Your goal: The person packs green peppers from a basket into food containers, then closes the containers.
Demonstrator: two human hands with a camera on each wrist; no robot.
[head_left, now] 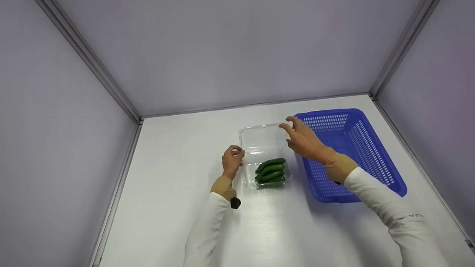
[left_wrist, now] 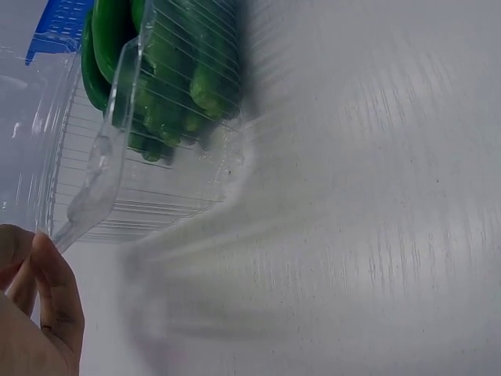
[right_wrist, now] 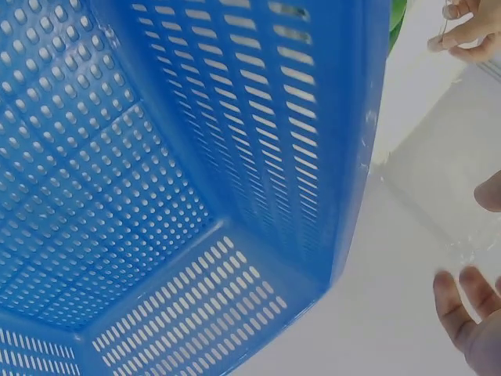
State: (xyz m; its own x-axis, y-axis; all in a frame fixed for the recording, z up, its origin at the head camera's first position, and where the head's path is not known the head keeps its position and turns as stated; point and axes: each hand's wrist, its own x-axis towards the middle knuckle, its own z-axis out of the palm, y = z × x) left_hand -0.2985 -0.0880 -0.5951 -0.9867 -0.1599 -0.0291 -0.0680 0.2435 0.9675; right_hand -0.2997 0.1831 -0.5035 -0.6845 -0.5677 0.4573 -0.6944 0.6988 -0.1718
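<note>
A hinged clear plastic clamshell box (head_left: 245, 174) lies on the table with its lid (head_left: 259, 139) raised on the far side. Several green cucumbers (head_left: 272, 168) rest side by side in its base. My left hand (head_left: 232, 160) is at the box's left side; in the left wrist view, its thumb and a fingertip pinch the lid's edge (left_wrist: 102, 168). Near the lid's far right corner is my right hand (head_left: 302, 139), thumb and fingers spread apart. The right wrist view shows a gap between those fingers (right_wrist: 458, 313) and thumb, with nothing gripped there.
A large blue slotted plastic basket (head_left: 382, 159) stands right of the box, under my right forearm; no cucumbers show in it. White table surface (head_left: 174, 178) extends to the left and front. Grey panels (head_left: 252, 55) enclose the table at the back and sides.
</note>
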